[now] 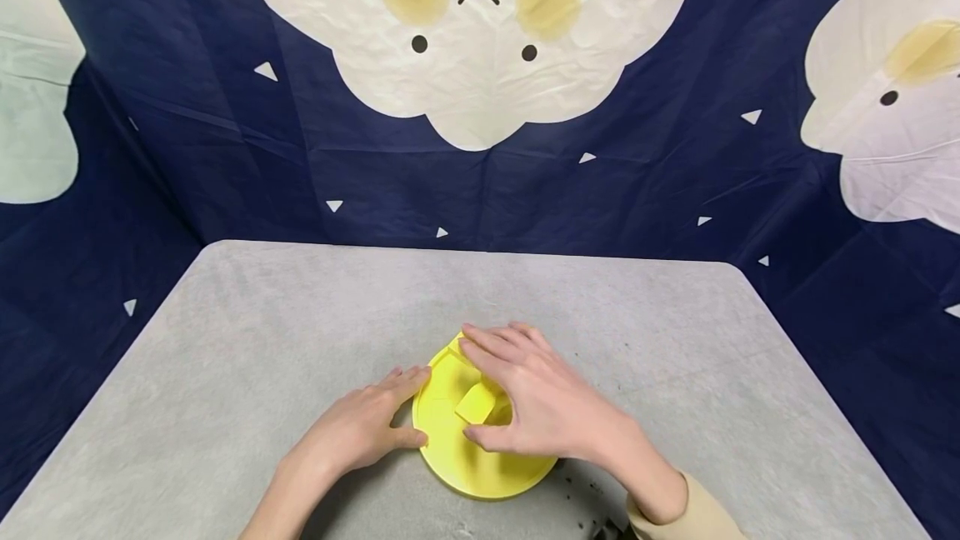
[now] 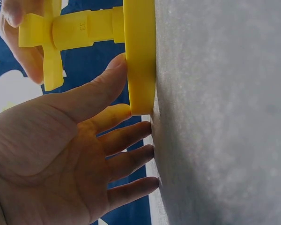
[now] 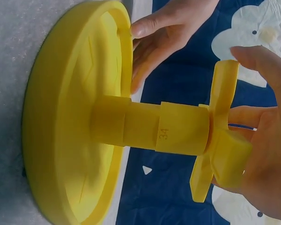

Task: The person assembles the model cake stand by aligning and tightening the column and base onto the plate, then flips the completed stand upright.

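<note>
A round yellow plastic base (image 1: 483, 483) with a raised rim lies flat on the table. From its middle rises a stepped yellow post (image 3: 143, 125), marked with small numbers and topped by a cross-shaped yellow handle (image 3: 232, 157). My right hand (image 1: 551, 407) reaches over the top and holds this handle, its thumb at the tip of one arm and its fingers curved round the far side. On the left, my left hand (image 1: 360, 423) touches the base's rim with thumb and forefinger. Its other fingers are straight, their tips against the tabletop in the left wrist view.
The grey table (image 1: 300, 307) has rounded far corners. Behind it hangs a dark blue cloth (image 1: 225, 157) with white clouds and small triangles. Small dark crumbs (image 1: 592, 487) and part of a dark object (image 1: 609, 530) lie near the right forearm.
</note>
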Motion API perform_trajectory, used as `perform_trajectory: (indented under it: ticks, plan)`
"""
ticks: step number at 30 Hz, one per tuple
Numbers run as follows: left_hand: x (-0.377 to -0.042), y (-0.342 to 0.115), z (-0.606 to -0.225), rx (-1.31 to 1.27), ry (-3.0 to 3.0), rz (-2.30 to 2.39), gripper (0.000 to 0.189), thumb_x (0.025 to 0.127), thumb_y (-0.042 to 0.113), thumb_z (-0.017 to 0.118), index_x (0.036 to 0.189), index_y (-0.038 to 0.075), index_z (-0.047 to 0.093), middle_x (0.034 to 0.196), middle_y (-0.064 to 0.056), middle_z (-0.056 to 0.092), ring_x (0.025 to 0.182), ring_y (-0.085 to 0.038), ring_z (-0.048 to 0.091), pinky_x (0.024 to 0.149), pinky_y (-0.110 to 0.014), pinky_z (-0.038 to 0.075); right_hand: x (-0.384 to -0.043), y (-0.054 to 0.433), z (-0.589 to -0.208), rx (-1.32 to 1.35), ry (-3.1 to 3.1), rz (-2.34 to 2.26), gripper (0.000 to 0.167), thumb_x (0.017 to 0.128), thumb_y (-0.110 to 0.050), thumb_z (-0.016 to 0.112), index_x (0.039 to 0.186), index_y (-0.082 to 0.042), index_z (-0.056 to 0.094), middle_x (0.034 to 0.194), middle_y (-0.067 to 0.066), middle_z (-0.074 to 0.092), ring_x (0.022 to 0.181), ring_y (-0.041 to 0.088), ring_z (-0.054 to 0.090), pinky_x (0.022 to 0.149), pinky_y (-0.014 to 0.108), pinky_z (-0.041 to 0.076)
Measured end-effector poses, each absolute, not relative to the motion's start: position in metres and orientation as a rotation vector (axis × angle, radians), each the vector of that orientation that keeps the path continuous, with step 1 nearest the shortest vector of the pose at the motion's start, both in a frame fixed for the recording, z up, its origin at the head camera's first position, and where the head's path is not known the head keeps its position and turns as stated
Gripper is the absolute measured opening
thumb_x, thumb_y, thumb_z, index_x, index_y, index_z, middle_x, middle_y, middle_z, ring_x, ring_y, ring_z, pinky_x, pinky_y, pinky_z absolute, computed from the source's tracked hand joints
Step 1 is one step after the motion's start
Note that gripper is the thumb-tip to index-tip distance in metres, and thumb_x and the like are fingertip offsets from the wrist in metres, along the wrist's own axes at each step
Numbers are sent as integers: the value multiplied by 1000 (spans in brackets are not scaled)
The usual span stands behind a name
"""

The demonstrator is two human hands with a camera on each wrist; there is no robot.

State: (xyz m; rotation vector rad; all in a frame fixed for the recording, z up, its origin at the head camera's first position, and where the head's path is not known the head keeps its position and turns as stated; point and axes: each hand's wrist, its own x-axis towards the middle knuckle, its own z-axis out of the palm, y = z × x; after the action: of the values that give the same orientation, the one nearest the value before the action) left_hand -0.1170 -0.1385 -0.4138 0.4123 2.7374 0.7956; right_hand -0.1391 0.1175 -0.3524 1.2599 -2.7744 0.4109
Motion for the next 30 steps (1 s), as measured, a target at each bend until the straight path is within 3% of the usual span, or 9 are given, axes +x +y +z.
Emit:
perform_trajectory:
  ticks: [4, 12, 17, 25, 30]
  plan:
    - [-116, -139, -413, 416, 2741, 797, 82, 83, 40, 83, 153, 14, 51, 159, -6, 51, 148, -39, 45, 117, -64, 40, -143, 124, -355, 1187, -2758, 540, 82, 88, -57, 73, 153, -13, 51, 159, 3, 49, 151, 23, 43, 129, 53, 30]
    - [-116, -139, -413, 398, 2734, 788, 83, 82, 41, 83, 154, 15, 50, 160, -5, 50, 150, -38, 43, 118, -64, 39, -150, 142, -363, 946, -2820, 846, 55, 101, -52, 59, 149, -26, 56, 159, -3, 49, 153, 23, 40, 125, 56, 37]
    - [-116, -138, -413, 391, 2734, 786, 83, 82, 41, 83, 154, 15, 50, 159, -4, 50, 151, -37, 43, 119, -63, 38, -151, 149, -367, 895, -2853, 886, 48, 105, -49, 54, 146, -26, 59, 155, -4, 53, 148, 22, 48, 121, 52, 43]
    - [-116, -136, -414, 375, 2718, 792, 81, 83, 39, 83, 153, 15, 51, 160, -4, 50, 151, -36, 42, 120, -62, 38, -147, 158, -370, 829, -2803, 955, 38, 104, -40, 60, 138, -24, 66, 142, -9, 63, 124, 13, 65, 105, 45, 57]
    - [-118, -137, -413, 370, 2713, 790, 82, 83, 39, 84, 154, 15, 50, 160, -3, 49, 151, -36, 42, 120, -62, 38, -144, 164, -372, 804, -2752, 977, 32, 103, -34, 63, 131, -21, 70, 132, -12, 68, 121, 10, 66, 102, 43, 59]
